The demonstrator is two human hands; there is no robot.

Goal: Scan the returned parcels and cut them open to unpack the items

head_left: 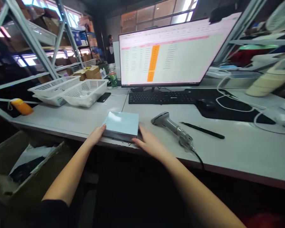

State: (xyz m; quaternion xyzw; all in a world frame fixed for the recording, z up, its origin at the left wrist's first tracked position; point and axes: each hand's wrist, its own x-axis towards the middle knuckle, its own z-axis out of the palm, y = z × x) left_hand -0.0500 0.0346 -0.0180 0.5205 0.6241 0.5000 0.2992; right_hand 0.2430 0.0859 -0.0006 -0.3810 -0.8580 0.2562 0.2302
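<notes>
A flat pale blue-white box lies near the front edge of the grey desk. My left hand grips its left side, fingers curled against the edge. My right hand presses against its right side with the fingers together. Both forearms reach in from below. A grey handheld barcode scanner lies on the desk just right of my right hand, its cable running off the front edge. A black pen lies beyond the scanner.
A wide monitor showing a spreadsheet stands behind a black keyboard and mouse on a black mat. Two white mesh baskets sit at the left. An open cardboard box stands below the desk. A person stands far back.
</notes>
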